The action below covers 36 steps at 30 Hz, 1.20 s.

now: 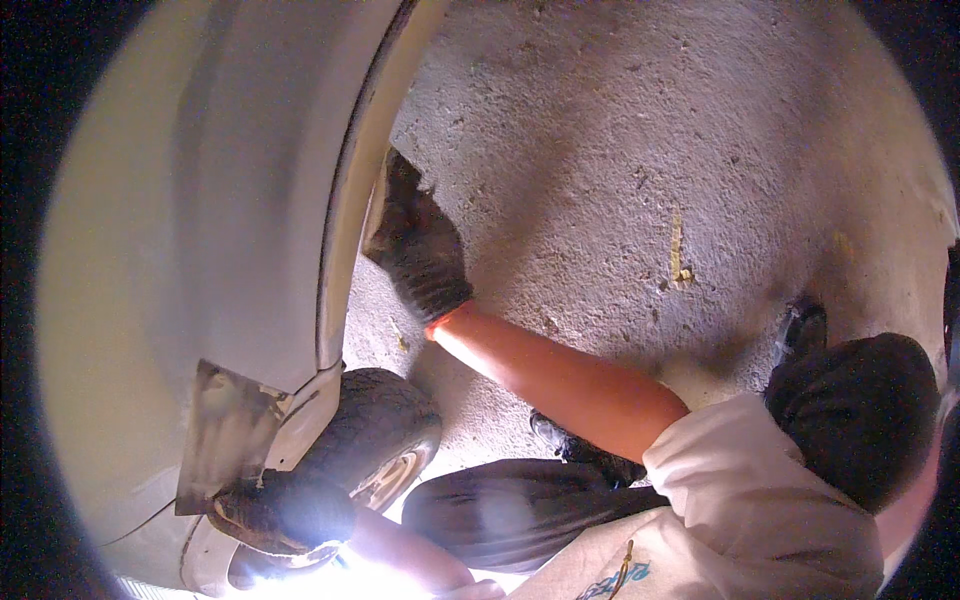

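Note:
A pale car body panel (270, 180) curves down the left side, with a dark line along its lower edge. My gloved right hand (418, 240) reaches against that lower edge, its fingers curled and partly hidden; what they hold, if anything, does not show. Below and to the left, my gloved left hand (285, 512) closes at the lower edge of a flat, rectangular, smeared grey-brown plate (228, 430). The plate stands up in front of the bodywork. Strong glare covers part of the left glove and forearm.
A black tyre (375, 430) with a pale wheel rim sits beside my left hand. Rough concrete floor (600, 150) spreads out to the right, with a thin yellowish strip (677, 245) lying on it. My bent knees in dark trousers (490, 505) and a dark shoe (800, 330) are near.

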Tool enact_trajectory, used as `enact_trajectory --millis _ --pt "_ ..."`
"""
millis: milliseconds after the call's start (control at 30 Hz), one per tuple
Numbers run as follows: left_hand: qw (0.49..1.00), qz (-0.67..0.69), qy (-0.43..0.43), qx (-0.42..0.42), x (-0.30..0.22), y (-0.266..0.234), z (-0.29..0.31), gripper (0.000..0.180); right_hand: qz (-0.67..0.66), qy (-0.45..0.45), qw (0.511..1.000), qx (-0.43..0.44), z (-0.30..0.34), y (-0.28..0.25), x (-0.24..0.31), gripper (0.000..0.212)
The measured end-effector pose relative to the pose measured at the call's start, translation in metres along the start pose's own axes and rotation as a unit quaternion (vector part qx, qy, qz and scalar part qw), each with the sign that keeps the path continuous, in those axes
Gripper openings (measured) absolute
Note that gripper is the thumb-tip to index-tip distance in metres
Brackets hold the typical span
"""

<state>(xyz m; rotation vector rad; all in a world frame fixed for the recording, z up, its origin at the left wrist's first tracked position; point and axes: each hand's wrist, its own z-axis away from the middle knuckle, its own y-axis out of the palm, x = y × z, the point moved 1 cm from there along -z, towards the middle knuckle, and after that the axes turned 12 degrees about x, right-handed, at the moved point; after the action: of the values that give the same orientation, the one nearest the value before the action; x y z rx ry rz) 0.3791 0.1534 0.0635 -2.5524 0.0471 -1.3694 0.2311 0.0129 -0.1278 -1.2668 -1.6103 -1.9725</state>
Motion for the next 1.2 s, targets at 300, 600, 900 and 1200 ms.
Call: enact_trajectory --millis 300,600,900,1200 --pt "0.998 -0.031 -0.034 0.037 -0.003 -0.012 0.010 0.032 0.215 -0.107 0.968 -0.075 0.027 0.036 0.049 0.021" --pt "0.996 -0.027 0.067 -0.054 0.012 0.002 0.016 0.031 -0.021 0.096 0.994 -0.049 -0.017 -0.024 -0.010 0.049" --pt "0.992 -0.097 -0.031 0.073 -0.004 -0.018 0.011 0.034 0.074 -0.060 0.994 -0.061 -0.028 0.011 0.000 0.027" --pt "0.990 -0.101 -0.045 0.086 -0.006 -0.017 0.007 0.032 0.203 -0.190 0.957 -0.088 0.016 0.012 0.037 0.023"
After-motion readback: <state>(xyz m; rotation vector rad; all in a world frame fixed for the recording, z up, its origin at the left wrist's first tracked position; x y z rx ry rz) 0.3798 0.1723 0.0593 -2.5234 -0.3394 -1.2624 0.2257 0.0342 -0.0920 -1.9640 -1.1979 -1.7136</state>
